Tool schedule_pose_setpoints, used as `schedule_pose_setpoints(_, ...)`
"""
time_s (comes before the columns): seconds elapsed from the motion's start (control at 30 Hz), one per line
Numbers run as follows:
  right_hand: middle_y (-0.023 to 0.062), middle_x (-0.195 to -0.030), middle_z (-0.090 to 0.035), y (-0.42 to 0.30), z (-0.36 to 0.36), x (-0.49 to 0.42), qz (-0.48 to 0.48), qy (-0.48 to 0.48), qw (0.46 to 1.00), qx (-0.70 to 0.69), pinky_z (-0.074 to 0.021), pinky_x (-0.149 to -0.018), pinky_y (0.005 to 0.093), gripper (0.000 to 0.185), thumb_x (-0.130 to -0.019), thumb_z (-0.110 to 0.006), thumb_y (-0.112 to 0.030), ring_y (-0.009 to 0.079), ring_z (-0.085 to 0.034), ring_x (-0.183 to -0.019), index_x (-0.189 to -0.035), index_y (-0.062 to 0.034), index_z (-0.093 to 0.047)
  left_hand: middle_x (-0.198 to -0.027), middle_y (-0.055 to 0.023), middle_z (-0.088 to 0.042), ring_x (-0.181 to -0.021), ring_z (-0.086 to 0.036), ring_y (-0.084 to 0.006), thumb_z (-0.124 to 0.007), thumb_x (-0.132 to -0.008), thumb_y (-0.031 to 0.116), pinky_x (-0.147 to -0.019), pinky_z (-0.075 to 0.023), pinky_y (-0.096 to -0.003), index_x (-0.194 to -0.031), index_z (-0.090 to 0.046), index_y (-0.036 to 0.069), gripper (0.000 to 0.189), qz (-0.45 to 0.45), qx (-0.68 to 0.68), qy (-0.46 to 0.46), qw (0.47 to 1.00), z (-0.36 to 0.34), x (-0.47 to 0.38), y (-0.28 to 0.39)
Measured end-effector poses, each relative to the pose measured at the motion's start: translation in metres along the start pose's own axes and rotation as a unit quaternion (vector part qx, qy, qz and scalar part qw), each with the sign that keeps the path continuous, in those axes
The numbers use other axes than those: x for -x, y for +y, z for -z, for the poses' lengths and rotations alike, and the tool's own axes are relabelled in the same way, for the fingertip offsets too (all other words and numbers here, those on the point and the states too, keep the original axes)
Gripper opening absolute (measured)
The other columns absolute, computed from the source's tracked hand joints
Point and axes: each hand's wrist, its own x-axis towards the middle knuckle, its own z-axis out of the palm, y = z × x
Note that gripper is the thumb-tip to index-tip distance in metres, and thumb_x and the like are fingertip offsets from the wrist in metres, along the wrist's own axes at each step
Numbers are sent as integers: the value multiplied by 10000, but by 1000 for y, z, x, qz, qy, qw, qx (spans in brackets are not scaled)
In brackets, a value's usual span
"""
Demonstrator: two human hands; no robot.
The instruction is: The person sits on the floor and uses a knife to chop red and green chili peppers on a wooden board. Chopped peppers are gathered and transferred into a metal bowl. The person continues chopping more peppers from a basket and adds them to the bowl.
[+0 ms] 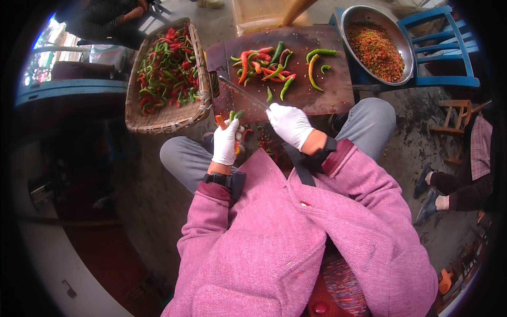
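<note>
In a white glove, my left hand [225, 140] grips several green and orange-red chili peppers [231, 116] just off the near left edge of the wooden cutting board [328, 99]. My right hand [290, 123], also gloved in white, is closed on the handle of a knife; its blade [245, 94] points up and left over the board. A pile of red and green chilies [263, 65] lies on the board, with a few loose ones [313, 73] to its right. The handle is hidden by my fingers.
A wicker basket [168, 123] of whole chilies stands left of the board. At the right, a metal bowl [410, 59] holds chopped chilies beside a blue chair [447, 81]. Dark and red pieces lie below the board between my knees. Other people sit at the upper left and far right.
</note>
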Motion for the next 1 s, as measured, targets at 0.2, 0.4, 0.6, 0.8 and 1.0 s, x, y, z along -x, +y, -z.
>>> schedule_pose_setpoints(0.2,186,-719,-645,17,18,-4,10,17,999,33,-512,-611,496,189,-964,-517,-206,397,-648,-679,-871,-60,-593,-754,-17,-632,-539,-508,-69,-614,-983,200,-471,-405,-221,-986,-613,59,141,6,-10,19,1000,-1,-4,-1)
schedule_pose_setpoints(0.4,174,-713,-651,19,10,-6,21,25,998,62,-524,-611,479,126,-914,-539,-157,381,-660,-672,-862,-56,-594,-836,-42,-700,-538,-533,-59,-573,-996,180,-460,-416,-194,-1096,-600,69,152,-11,9,33,999,3,-5,3)
schedule_pose_setpoints(0.6,145,-679,-631,17,0,-2,62,13,994,89,-520,-561,437,100,-908,-568,-157,337,-653,-631,-862,-69,-579,-819,-40,-690,-533,-535,-64,-569,-988,164,-435,-417,-199,-1086,-595,75,135,8,29,69,997,4,-9,-4)
schedule_pose_setpoints(0.8,122,-668,-607,10,-2,3,134,41,989,57,-512,-541,411,137,-926,-590,-195,323,-626,-596,-863,-75,-567,-827,-43,-678,-548,-522,-82,-567,-982,182,-449,-425,-230,-1045,-603,67,136,-4,12,79,997,11,-12,-4)
schedule_pose_setpoints(1.0,140,-684,-612,18,3,-4,55,48,997,33,-509,-556,433,154,-950,-564,-198,342,-626,-616,-853,-79,-574,-813,-49,-683,-523,-525,-79,-564,-970,158,-434,-413,-221,-1051,-584,55,132,-4,26,81,996,7,-13,-8)
